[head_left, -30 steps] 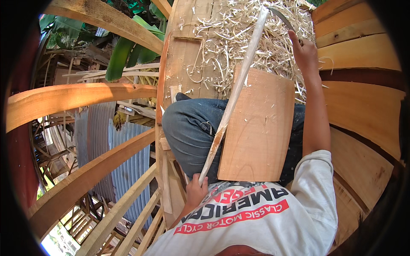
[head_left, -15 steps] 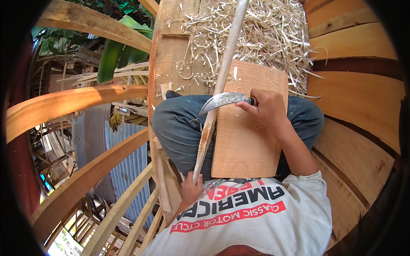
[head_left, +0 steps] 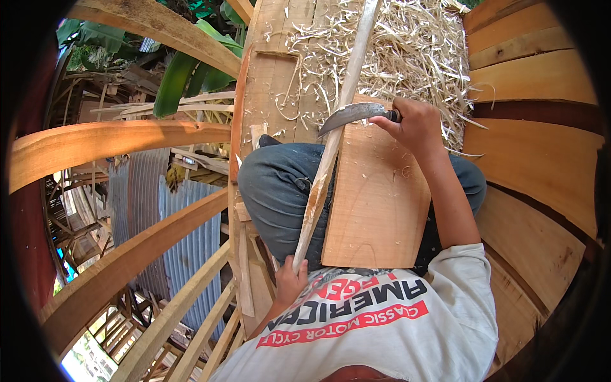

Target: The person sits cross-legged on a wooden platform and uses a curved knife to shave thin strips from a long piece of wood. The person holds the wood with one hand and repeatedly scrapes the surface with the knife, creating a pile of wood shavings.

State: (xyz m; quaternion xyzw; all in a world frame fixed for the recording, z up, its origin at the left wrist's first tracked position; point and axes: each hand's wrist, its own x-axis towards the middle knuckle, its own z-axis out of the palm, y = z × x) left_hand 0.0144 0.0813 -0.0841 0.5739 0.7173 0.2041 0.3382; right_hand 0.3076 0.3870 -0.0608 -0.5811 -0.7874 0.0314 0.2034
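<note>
Right hand [head_left: 417, 124], clamped on curved knife [head_left: 350, 115], shifted toward far end of wooden board [head_left: 382, 197]; working point likely farther up pole [head_left: 317, 191]. Left hand [head_left: 291, 280] clamped on pole beside board's near end.

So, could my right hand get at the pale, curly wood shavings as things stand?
Probably yes: the shavings lie just beyond your right hand, with nothing visible blocking the way. Picking some up, though, would likely mean letting go of the curved, black-handled metal knife it holds.
</note>
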